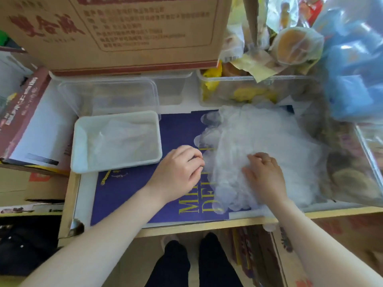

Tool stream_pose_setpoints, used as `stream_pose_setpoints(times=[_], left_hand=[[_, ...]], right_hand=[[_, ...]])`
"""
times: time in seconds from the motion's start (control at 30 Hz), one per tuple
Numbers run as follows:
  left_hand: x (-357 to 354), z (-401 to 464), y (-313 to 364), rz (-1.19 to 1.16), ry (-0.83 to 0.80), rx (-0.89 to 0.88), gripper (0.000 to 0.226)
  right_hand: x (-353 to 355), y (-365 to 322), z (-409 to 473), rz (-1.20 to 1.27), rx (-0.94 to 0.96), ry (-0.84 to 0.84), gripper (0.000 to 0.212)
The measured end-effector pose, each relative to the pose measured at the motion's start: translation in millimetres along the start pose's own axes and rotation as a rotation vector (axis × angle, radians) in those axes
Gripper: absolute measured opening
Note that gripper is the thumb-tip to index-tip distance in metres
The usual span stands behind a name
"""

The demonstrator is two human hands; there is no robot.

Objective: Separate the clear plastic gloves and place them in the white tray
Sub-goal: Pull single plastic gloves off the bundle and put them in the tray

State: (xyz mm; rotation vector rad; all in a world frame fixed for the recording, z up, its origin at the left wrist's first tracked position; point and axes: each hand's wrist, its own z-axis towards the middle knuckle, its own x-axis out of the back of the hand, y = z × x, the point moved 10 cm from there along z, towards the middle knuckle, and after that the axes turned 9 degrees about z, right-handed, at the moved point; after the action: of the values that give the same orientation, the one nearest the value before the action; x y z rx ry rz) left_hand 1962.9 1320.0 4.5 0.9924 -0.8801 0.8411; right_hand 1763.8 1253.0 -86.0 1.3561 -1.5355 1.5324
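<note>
Right hand (264, 175) lies flat, fingers spread, pressing on the pile of clear plastic gloves (259, 146) on the purple sheet (132, 195). Left hand (180, 172), fingers curled, pinches at the pile's left edge; whether it grips a glove cannot be told. White tray (83, 162) sits just left of that hand, thin clear plastic already inside.
</note>
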Motion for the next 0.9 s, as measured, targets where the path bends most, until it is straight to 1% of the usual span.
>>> stream_pose_setpoints(times=[0.07,0.1,0.17,0.23,0.27,0.33,0.4,0.43,0.47,0.5,0.53,0.6,0.67,0.7,0.77,0.8,0.87,0.9], left_hand=[[-21,8,18,-0.062,-0.078,0.028,0.023],[-31,12,22,-0.095,-0.13,0.089,0.027],[-50,20,24,-0.185,-0.246,0.257,0.042],[-65,27,24,-0.362,-0.311,0.452,0.064],[-70,30,23,-0.468,-0.307,0.545,0.071],[-74,39,21,-0.62,-0.243,0.683,0.078],[-77,45,18,-0.667,-0.194,0.754,0.083],[-78,47,16,-0.667,-0.183,0.769,0.084],[-80,49,16,-0.659,-0.184,0.766,0.084],[-80,52,18,-0.641,-0.195,0.733,0.082],[-82,56,24,-0.614,-0.215,0.663,0.082],[-81,65,45,-0.565,-0.243,0.466,0.08],[-76,73,65,-0.57,-0.23,0.318,0.072],[-74,74,70,-0.587,-0.22,0.287,0.067],[-75,74,72,-0.683,-0.24,0.322,0.06],[-77,71,71,-0.79,-0.275,0.373,0.057],[-84,63,71,-1.011,-0.36,0.459,0.041],[-85,60,70,-1.057,-0.399,0.48,0.031]], right_hand=[[6,5,2,0.063,0.009,0.019,0.02],[8,6,4,0.111,0.008,0.029,0.019],[20,4,7,0.226,0.037,0.083,0.022],[40,-5,5,0.32,0.134,0.164,0.026],[50,-12,1,0.332,0.209,0.199,0.027],[68,-25,-9,0.319,0.378,0.248,0.029],[83,-32,-20,0.318,0.513,0.277,0.029],[89,-32,-24,0.37,0.539,0.288,0.028],[96,-29,-26,0.484,0.515,0.278,0.026],[100,-22,-24,0.657,0.431,0.247,0.024],[99,-13,-20,0.848,0.308,0.197,0.022],[88,0,-12,1.209,0.074,0.069,0.023],[82,0,-7,1.482,-0.029,-0.047,0.025],[81,-3,-6,1.576,-0.058,-0.111,0.026],[78,-8,-4,1.7,-0.139,-0.207,0.026],[77,-8,-2,1.768,-0.188,-0.235,0.026],[77,-13,3,1.982,-0.269,-0.287,0.025],[79,-15,5,2.087,-0.312,-0.3,0.023]])
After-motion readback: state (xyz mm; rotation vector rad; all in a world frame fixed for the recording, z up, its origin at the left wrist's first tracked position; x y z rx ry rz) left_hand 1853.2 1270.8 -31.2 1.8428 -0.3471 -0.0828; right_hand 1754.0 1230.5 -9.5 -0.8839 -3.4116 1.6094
